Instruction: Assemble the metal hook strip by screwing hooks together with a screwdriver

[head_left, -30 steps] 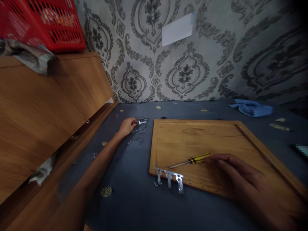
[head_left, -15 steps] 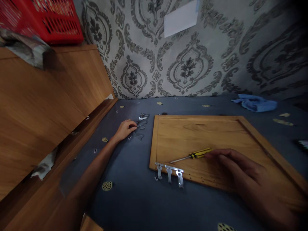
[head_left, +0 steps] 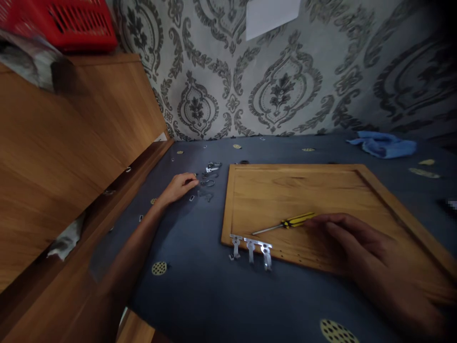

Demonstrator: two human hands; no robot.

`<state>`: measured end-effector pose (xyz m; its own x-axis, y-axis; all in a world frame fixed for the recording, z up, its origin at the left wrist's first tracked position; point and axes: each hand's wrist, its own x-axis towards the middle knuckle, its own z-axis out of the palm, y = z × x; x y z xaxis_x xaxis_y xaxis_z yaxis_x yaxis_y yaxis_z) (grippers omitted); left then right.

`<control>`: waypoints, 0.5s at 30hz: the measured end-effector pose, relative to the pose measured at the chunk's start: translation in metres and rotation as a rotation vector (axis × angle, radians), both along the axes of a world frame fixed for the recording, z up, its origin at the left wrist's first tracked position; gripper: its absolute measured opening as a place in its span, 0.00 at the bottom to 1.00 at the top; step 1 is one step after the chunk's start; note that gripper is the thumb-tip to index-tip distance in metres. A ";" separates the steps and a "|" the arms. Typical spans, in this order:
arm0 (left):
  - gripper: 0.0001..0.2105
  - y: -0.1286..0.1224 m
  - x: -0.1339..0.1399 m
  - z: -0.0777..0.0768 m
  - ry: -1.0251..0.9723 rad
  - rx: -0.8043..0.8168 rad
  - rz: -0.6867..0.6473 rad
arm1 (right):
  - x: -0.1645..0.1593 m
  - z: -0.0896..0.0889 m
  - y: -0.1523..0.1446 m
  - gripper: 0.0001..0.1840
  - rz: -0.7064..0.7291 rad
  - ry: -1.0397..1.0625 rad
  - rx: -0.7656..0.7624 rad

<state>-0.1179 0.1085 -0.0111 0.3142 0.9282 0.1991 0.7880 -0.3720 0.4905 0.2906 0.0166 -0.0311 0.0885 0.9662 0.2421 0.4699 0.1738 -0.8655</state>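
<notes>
My right hand [head_left: 360, 245] holds a screwdriver [head_left: 298, 220] by the end of its yellow-and-black handle, between thumb and fingers. The shaft points left over a wooden panel [head_left: 285, 190] with raised borders. Along the panel's near left edge sit three shiny T-shaped metal brackets [head_left: 251, 247], jutting out past the wood. Left of the panel, my left hand [head_left: 178, 187] is at a small row of loose metal pieces [head_left: 207, 182], some of them curved. Its thumb and fingers are drawn together; whatever is between them is too small to make out.
A wooden cabinet [head_left: 89, 119] stands along the left side, with a red basket [head_left: 82, 24] on top. A blue cloth [head_left: 385, 144] lies at the back right of the dark patterned cover [head_left: 214, 295]. Patterned wallpaper [head_left: 232, 71] covers the wall behind.
My left hand has drawn back slightly to the left from the loose metal pieces. The right hand keeps its hold on the screwdriver. The whole view has shifted a little.
</notes>
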 end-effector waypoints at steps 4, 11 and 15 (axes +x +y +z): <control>0.13 -0.011 0.007 0.004 -0.013 -0.097 -0.082 | -0.001 0.001 -0.001 0.18 -0.009 -0.003 0.007; 0.10 -0.011 0.008 0.006 -0.112 -0.070 -0.031 | -0.001 0.003 -0.001 0.17 0.018 -0.007 0.056; 0.12 -0.018 0.021 0.017 -0.243 -0.116 -0.065 | -0.007 0.007 -0.010 0.13 0.048 -0.035 0.080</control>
<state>-0.0973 0.0904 0.0056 0.3295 0.9289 0.1692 0.6184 -0.3478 0.7047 0.2840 0.0064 -0.0236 0.0329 0.9465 0.3212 0.4893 0.2650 -0.8309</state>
